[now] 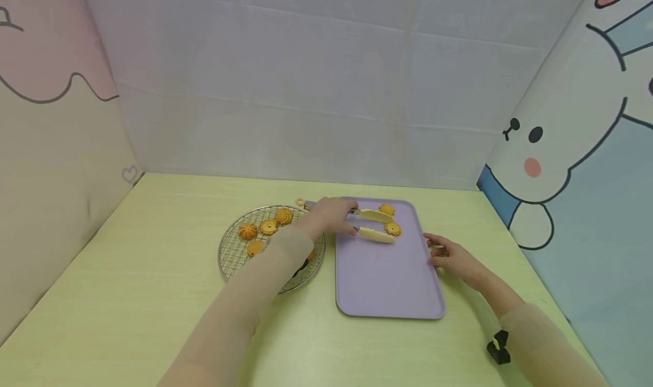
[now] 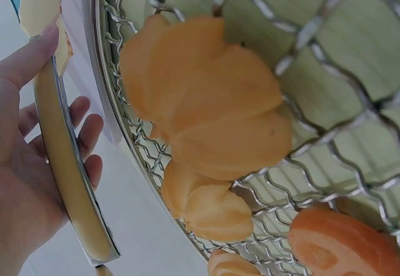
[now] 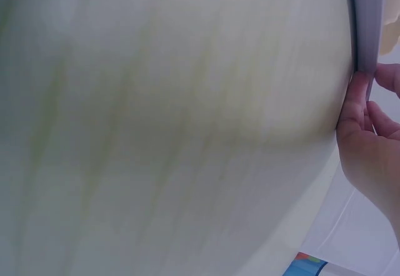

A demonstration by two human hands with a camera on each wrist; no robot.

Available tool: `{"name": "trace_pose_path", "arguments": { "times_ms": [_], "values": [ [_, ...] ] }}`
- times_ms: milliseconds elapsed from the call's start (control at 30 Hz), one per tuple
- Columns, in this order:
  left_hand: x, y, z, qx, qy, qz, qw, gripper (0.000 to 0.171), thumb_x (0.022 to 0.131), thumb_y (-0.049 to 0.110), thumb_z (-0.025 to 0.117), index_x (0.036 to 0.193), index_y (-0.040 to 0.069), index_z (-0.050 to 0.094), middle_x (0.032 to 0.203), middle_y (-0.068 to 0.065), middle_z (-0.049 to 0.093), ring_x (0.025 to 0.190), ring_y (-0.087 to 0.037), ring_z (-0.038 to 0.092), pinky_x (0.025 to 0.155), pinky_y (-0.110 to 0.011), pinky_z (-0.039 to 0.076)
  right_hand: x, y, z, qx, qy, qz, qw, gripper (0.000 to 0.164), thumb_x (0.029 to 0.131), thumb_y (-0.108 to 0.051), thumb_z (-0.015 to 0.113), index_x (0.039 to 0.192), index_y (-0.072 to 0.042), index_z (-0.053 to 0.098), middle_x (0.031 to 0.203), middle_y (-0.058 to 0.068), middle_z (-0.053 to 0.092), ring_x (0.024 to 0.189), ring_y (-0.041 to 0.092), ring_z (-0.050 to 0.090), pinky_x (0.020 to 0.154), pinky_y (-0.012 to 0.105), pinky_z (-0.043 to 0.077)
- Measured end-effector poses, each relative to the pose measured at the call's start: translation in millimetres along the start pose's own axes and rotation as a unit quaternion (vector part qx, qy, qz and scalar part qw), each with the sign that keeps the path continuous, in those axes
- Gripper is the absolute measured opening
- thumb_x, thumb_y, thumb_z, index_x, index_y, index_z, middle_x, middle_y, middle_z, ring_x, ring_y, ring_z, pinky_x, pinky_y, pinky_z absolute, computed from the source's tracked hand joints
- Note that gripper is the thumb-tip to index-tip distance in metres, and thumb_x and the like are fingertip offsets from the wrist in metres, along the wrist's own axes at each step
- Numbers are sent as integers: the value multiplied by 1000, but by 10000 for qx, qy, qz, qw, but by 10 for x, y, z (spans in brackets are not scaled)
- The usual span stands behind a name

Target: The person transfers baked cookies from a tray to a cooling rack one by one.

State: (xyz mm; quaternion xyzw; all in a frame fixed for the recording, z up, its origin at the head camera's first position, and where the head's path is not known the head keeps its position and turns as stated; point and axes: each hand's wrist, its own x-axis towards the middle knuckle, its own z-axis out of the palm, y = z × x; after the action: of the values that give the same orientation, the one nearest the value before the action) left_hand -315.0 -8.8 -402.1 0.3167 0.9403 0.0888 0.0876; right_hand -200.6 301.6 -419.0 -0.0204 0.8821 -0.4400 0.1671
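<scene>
My left hand (image 1: 331,214) grips a pair of tongs (image 1: 376,235) by its handles, above the left side of a lilac tray (image 1: 390,285). The tong tips are spread, with one flower-shaped cookie (image 1: 393,229) lying on the tray at their ends. Just behind it is a second cookie (image 1: 386,209). In the left wrist view the thumb presses one tong arm and the fingers curl behind the handle (image 2: 69,182). At the tray's right edge, my right hand (image 1: 456,262) pinches the rim (image 3: 367,26) between thumb and fingers.
Left of the tray stands a round wire rack (image 1: 232,259) with several cookies (image 1: 247,231), partly hidden by my left sleeve. The pale yellow table (image 1: 153,285) meets a white back wall (image 1: 306,92) and printed side panels (image 1: 612,205).
</scene>
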Motion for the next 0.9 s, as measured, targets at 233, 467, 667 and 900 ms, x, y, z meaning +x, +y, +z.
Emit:
{"name": "trace_pose_path", "arguments": {
  "times_ms": [233,467,667,900],
  "values": [
    [39,8,0,-9,53,-20,10000,68,79,53,69,136,21,49,128,-2,52,114,-21,51,96,-44,41,7,8,-5,43,-19,0,10000,66,90,-10,61,147,-2,27,134,22,38,105,25,46,77,21,43],
    [51,27,17,-212,98,-104,9997,64,81,51,69,134,20,51,127,-2,53,115,-21,52,96,-44,40,2,-6,-2,17,-56,22,10000,66,91,-12,60,147,-3,26,134,22,38,105,25,45,77,21,43],
    [71,33,65,-301,185,-177,9992,60,81,48,70,131,21,53,129,0,54,115,-20,53,95,-44,40,-5,-14,1,44,-64,20,10000,66,92,-12,59,148,-3,25,134,22,38,105,25,45,76,20,43],
    [65,55,65,-342,210,-203,9990,59,80,47,71,130,21,54,129,0,55,115,-20,53,95,-46,40,-4,3,2,106,-40,22,9999,66,91,-11,60,148,-3,26,134,22,38,104,24,45,76,20,43]
  ]
}}
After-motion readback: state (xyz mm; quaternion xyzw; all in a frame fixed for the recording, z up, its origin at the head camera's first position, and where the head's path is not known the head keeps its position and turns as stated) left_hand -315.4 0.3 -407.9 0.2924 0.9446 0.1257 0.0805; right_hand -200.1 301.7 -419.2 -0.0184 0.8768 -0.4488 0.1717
